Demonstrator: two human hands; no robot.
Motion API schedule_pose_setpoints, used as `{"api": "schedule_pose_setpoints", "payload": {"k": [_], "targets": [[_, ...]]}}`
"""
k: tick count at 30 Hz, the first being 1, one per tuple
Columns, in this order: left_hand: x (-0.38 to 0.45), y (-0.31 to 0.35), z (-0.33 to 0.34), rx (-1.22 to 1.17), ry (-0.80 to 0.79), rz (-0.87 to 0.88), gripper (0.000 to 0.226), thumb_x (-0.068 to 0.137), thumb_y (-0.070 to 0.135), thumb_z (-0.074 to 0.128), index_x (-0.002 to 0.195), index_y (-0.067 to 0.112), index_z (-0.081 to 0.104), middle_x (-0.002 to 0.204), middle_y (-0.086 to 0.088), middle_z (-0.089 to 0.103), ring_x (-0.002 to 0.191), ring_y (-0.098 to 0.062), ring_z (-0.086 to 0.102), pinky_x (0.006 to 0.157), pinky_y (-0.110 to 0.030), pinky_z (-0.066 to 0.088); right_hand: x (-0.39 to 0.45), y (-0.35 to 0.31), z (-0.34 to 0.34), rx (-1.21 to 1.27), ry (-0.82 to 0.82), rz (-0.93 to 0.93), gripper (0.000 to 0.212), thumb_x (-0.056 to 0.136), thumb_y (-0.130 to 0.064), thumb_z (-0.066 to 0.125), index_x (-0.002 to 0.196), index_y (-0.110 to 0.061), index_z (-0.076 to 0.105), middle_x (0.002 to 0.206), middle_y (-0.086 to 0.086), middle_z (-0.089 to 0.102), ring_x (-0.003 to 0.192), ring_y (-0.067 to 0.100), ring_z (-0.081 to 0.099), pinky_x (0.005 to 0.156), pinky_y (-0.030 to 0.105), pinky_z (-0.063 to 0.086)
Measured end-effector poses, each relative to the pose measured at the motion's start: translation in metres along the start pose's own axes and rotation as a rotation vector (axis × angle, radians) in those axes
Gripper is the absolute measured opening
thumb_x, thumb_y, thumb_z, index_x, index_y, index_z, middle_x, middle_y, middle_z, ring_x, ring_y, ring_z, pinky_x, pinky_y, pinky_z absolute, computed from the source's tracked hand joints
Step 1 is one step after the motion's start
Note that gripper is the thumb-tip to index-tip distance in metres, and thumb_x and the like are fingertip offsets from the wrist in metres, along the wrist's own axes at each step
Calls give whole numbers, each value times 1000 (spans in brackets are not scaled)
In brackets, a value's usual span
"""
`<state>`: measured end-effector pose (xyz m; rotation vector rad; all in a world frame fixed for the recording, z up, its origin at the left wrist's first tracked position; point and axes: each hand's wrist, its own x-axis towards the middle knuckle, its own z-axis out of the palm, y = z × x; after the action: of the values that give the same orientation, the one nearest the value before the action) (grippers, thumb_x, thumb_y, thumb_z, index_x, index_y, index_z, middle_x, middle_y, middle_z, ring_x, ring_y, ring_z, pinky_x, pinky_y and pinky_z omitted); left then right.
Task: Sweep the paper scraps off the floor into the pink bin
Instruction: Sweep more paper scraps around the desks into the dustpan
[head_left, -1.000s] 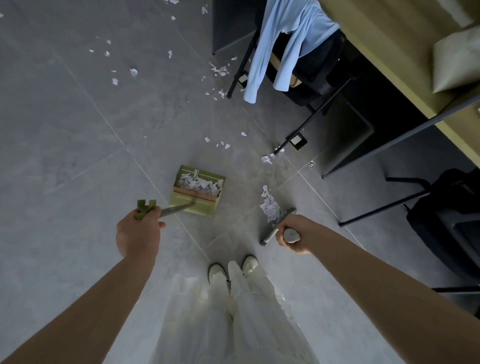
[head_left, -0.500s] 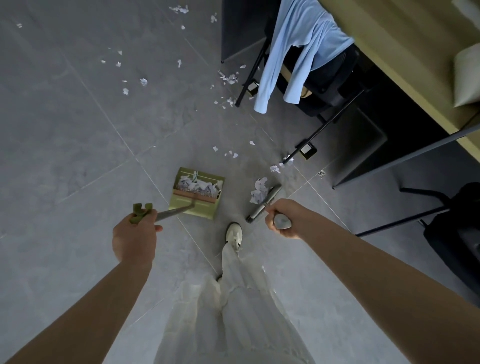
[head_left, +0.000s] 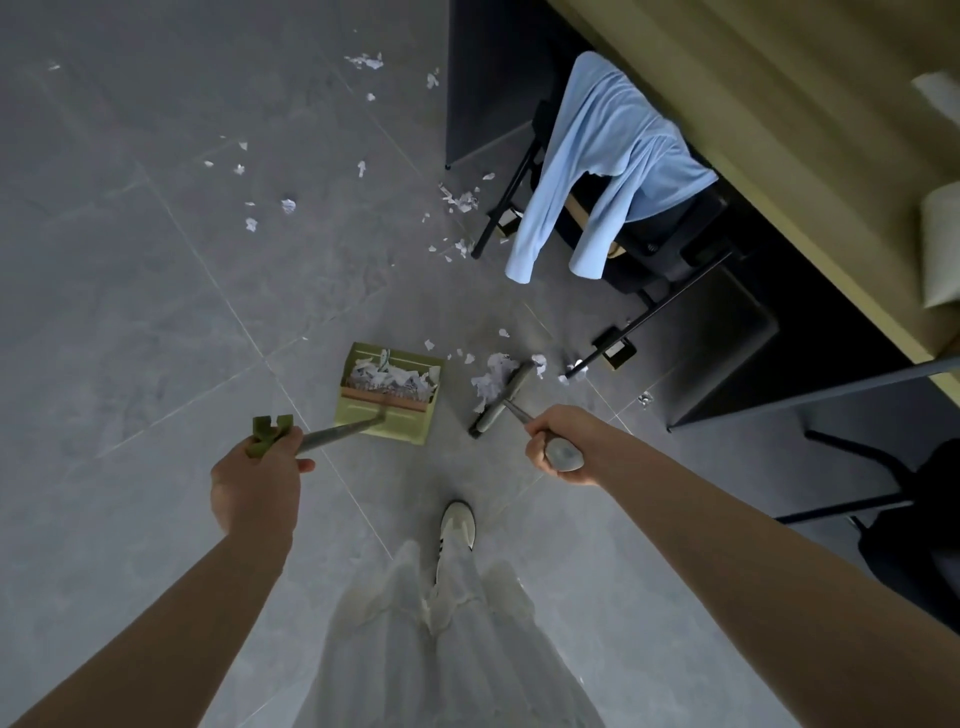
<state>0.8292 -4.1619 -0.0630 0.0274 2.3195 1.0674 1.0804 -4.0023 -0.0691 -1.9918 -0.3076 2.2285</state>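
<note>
My left hand (head_left: 260, 475) grips the long handle of a green dustpan (head_left: 387, 413) that stands on the grey floor and holds a heap of white paper scraps. My right hand (head_left: 553, 449) grips the top of a broom handle; the dark broom head (head_left: 501, 397) lies on the floor just right of the dustpan, against a small pile of paper scraps (head_left: 488, 376). More loose scraps (head_left: 460, 200) are strewn over the floor farther off, near the chair and to the upper left. No pink bin is in view.
A black chair with a light blue shirt (head_left: 608, 166) over its back stands at the upper right, under a wooden desk (head_left: 779, 156). Thin black metal legs (head_left: 654, 312) reach toward the broom. A dark bag (head_left: 914, 535) sits at the right. My shoe (head_left: 457, 525) is below the dustpan.
I have stepped forward. The dustpan and broom moved up the floor toward the chair, and the broom head pushed its scrap pile along beside the dustpan.
</note>
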Motion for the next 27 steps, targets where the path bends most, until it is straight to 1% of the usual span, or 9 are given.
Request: {"api": "schedule_pose_setpoints", "payload": {"k": [2,4,6,8,12,15,19,23,27], "targets": [[6,10,7,-15,-5,6,14,89,37,67,90,23,69,68,-1,71,55,-12,49,50,-27,34,3,-10,-5,-42,12,17,15,93,6,40,88,-8,41,76,7,38,30,10,43,31,17,40],[11,20,11,-11,-8,13,15,89,37,67,91,22,69,68,-1,71,55,-12,51,50,-27,35,3,-17,-12,-115,36,37,13,94,5,41,90,-8,39,72,7,38,30,11,43,31,17,40],[17,28,14,-6,-12,20,17,89,37,67,93,21,69,68,-1,71,54,-12,50,49,-26,34,1,-23,-15,-188,70,46,12,92,4,43,90,-7,40,68,7,40,32,11,44,33,17,40],[22,37,17,3,-17,28,17,89,37,66,93,21,69,68,-1,71,52,-13,48,49,-26,33,-6,-27,-12,-228,112,40,12,91,6,43,87,-5,42,69,8,40,33,11,43,34,17,40],[27,52,24,38,-45,53,17,90,38,64,90,21,69,69,-1,71,51,-13,48,48,-26,34,-22,-35,-6,-178,172,21,19,90,11,37,80,-4,42,69,8,39,36,11,38,36,15,39],[33,62,26,59,-65,63,18,89,39,64,89,22,69,67,0,71,51,-13,49,50,-26,34,-31,-39,-13,-131,232,26,21,88,13,33,85,-5,43,66,8,38,33,12,37,36,15,38],[37,70,28,91,-74,78,18,89,40,63,82,24,65,66,1,70,50,-14,47,50,-25,34,-34,-41,-29,-117,302,1,22,88,13,33,83,-5,44,66,10,39,43,13,37,36,15,37],[39,70,33,120,-88,102,19,90,40,63,82,22,66,66,0,70,52,-14,51,52,-26,36,-25,-43,-46,-268,356,-25,19,89,13,35,79,-1,43,63,11,40,45,15,37,37,16,35],[39,66,41,137,-91,110,20,90,39,64,84,20,68,66,0,71,55,-13,52,53,-27,36,-2,-52,-66,-563,382,-19,14,87,10,42,86,-1,51,68,13,45,48,17,43,44,25,36]]}}
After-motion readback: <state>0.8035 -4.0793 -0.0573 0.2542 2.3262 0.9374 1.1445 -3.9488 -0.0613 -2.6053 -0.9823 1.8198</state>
